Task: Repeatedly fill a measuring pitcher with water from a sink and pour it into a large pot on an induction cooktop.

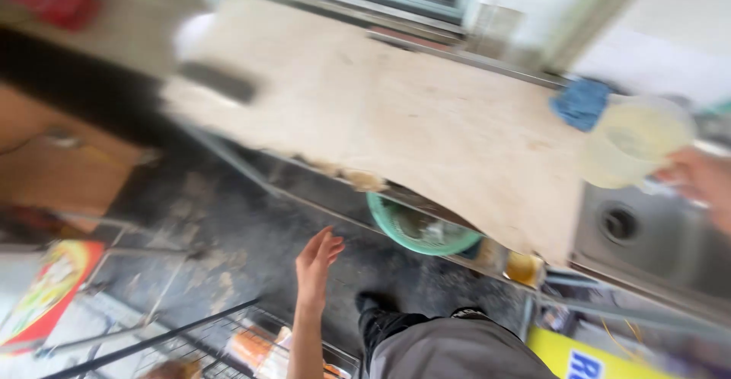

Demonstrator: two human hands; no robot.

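The whole view is smearing with motion, so fine detail is blurring out. The right hand is reaching in from the right edge and gripping a translucent plastic jug of pale yellowish liquid — its fingers are curling shut around the jug's handle side, though the blur is hiding exactly how they are wrapping. The jug is hanging in the air just above the metal sink, at the right end of the pale wooden desk, and is sitting just beside a crumpled blue cloth that is lying on the desk's far right corner. The left hand is hanging lower, out over the dark floor, with its fingers loosely spread and holding nothing. A green basin is peeking out from under the desk's front edge — it is lying between the 2 hands. A dark flat object is resting near the desk's left end, too blurred to name.
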